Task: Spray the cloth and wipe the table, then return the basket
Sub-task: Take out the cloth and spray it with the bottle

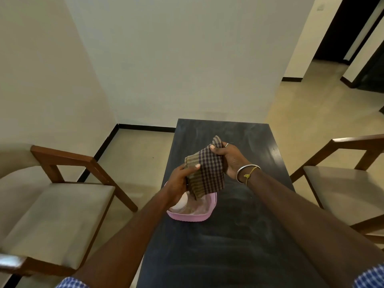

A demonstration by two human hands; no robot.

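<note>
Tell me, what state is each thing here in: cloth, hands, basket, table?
table, dark top with faint smeary streaks.
basket, upright on the table, a white-topped item inside.
cloth, held in the air, hanging bunched above the basket.
left hand, grips the cloth's lower edge.
right hand, pinches the cloth's top corner.

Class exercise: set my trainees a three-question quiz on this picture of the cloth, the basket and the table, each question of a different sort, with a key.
1. True or false: the left hand and the right hand both grip the checked cloth.
2. The pink basket stands on: A) a chair seat B) the dark table C) the floor.
3. Which wrist wears the bangle?
Key: 1 true; 2 B; 3 the right.
</note>
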